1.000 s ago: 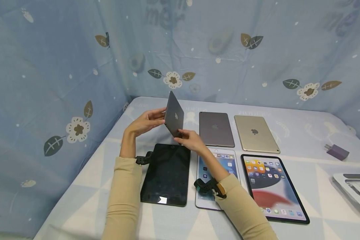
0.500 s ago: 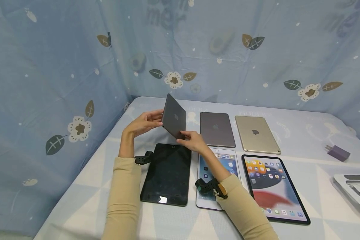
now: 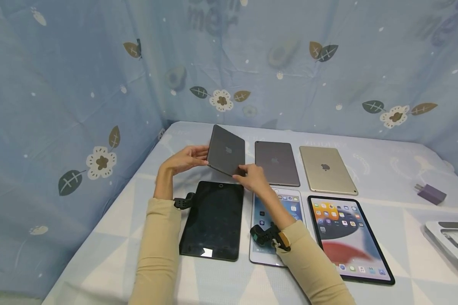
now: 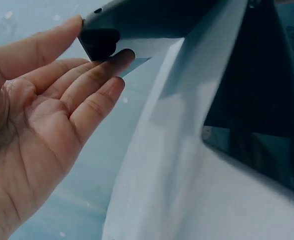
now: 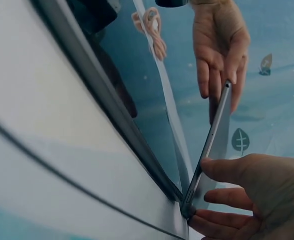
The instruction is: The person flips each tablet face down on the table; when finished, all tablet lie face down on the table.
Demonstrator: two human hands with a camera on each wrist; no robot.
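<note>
A dark grey tablet is held tilted above the far left of the table, its back with a logo facing the head camera. My left hand pinches its left edge; in the left wrist view the thumb lies on a corner of the tablet, the other fingers extended beneath. At the lower right corner, my right hand grips the tablet between thumb and fingers, as the right wrist view of its thin edge confirms. Just below lies a black-screened tablet, face up.
A grey tablet and a gold tablet lie face down at the back. Two lit tablets, one white-framed under my right forearm and one black-framed, lie in front. A purple charger and white stand are at right.
The held tablet has turned and come down, so more of its back faces the head camera. My right hand has moved a little to the right with its corner.
</note>
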